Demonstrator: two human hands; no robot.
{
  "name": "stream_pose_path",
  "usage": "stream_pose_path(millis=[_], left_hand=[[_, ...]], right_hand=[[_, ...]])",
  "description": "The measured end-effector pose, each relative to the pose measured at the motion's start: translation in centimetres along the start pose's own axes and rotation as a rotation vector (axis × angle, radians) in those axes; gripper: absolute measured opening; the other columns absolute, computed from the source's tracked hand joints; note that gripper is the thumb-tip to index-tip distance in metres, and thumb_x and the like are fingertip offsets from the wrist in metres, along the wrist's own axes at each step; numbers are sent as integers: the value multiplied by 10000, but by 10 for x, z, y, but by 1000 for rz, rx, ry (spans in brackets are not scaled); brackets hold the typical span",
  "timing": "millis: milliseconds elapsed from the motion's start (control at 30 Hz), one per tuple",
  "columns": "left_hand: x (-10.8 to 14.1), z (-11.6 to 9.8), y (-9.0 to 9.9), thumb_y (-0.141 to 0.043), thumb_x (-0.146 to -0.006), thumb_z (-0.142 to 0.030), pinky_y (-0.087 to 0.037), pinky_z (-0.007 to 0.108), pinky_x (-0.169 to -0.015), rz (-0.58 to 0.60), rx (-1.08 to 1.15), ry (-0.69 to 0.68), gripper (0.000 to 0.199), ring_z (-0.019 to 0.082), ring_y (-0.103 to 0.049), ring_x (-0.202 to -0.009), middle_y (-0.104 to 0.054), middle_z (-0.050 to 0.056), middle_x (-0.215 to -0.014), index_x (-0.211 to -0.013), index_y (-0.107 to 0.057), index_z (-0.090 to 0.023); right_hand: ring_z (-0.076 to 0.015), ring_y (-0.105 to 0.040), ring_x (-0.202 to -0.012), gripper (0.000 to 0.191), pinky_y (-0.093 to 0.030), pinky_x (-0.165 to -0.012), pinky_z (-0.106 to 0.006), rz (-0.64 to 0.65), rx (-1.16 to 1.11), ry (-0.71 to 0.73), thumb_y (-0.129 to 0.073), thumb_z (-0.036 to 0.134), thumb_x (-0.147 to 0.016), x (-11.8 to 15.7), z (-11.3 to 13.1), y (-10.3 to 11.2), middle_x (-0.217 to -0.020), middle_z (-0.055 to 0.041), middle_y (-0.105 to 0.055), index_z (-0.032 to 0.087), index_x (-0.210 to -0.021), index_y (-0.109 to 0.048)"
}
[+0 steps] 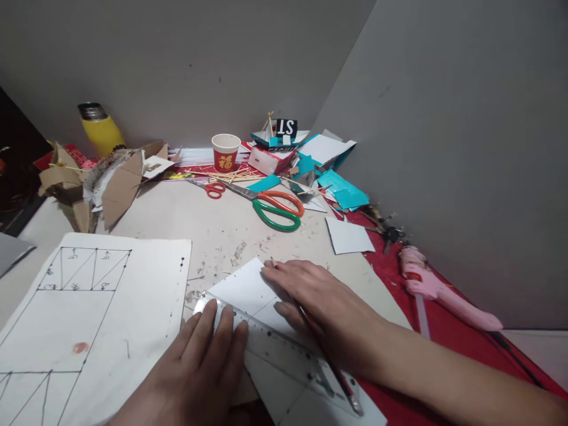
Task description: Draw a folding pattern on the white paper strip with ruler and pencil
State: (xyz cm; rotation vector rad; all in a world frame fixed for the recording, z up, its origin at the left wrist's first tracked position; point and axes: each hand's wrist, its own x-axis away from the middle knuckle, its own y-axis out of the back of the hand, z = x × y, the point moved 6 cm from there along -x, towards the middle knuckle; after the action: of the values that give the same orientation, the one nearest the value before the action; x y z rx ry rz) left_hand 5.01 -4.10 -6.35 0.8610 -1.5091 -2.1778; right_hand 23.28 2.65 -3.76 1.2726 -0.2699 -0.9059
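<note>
My left hand [202, 361] lies with its fingers spread on the left end of a clear ruler [270, 336], pressing it over a white card [248, 285]. Across the card and the ruler rests my right hand [319, 302], its fingers wrapped round a dark red pencil [331, 361] whose tip shows near the card's upper corner. Thin pencil lines mark the card. Left of it, a large sheet of paper [146, 296] bears a drawn frame of triangles.
Behind the hands lie big scissors [277, 210], small red scissors [215, 189], thin sticks [239, 174] and a paper cup [226, 152]. Cardboard pieces [122, 189] and a yellow bottle [102, 130] stand back left. A pink glue gun [444, 290] lies at right, near blue scraps [344, 189].
</note>
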Motion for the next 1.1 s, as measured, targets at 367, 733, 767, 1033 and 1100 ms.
stream_pose_path(millis=[367, 733, 767, 1033, 1100], left_hand=[[5, 0, -6, -585, -896, -620, -468, 453, -1049, 22, 97, 12, 729, 376, -477, -1352, -594, 157, -1433, -1437, -525, -135], [0, -4, -5, -498, -934, -661, -433, 443, -1031, -29, -69, -94, 716, 372, -580, -1225, -667, 170, -1320, -1373, -558, -98], [-1, -4, -6, -486, -940, -665, -432, 445, -1028, -38, -73, -94, 711, 376, -582, -1222, -673, 172, -1309, -1360, -568, -97], [-2, -4, -7, -468, -927, -711, -425, 424, -1015, -132, -8, -17, 691, 346, -616, -1168, -720, 143, -1217, -1270, -650, -139], [0, -4, -9, -484, -925, -699, -422, 431, -1020, -120, -13, -21, 693, 356, -611, -1181, -711, 155, -1239, -1295, -638, -134]], right_hand=[[-212, -733, -842, 372, -625, -762, -339, -75, -608, -367, -422, 430, -1051, -22, 15, 49, -920, -53, -748, 249, -1084, -745], [-89, -527, -534, 82, -473, -492, -199, 68, -1319, -758, -706, 208, -755, -58, 9, -50, -605, 37, -588, 178, -785, -637], [-89, -516, -528, 83, -461, -474, -194, 71, -1313, -749, -703, 208, -752, -59, 9, -54, -600, 42, -579, 184, -783, -630], [-99, -514, -608, 48, -405, -497, -198, 54, -1078, -523, -648, 157, -770, -67, 11, -50, -697, 30, -608, 194, -769, -616], [-113, -539, -658, 56, -440, -556, -220, 50, -1049, -503, -644, 151, -769, -69, 11, -50, -719, 25, -620, 195, -762, -610]])
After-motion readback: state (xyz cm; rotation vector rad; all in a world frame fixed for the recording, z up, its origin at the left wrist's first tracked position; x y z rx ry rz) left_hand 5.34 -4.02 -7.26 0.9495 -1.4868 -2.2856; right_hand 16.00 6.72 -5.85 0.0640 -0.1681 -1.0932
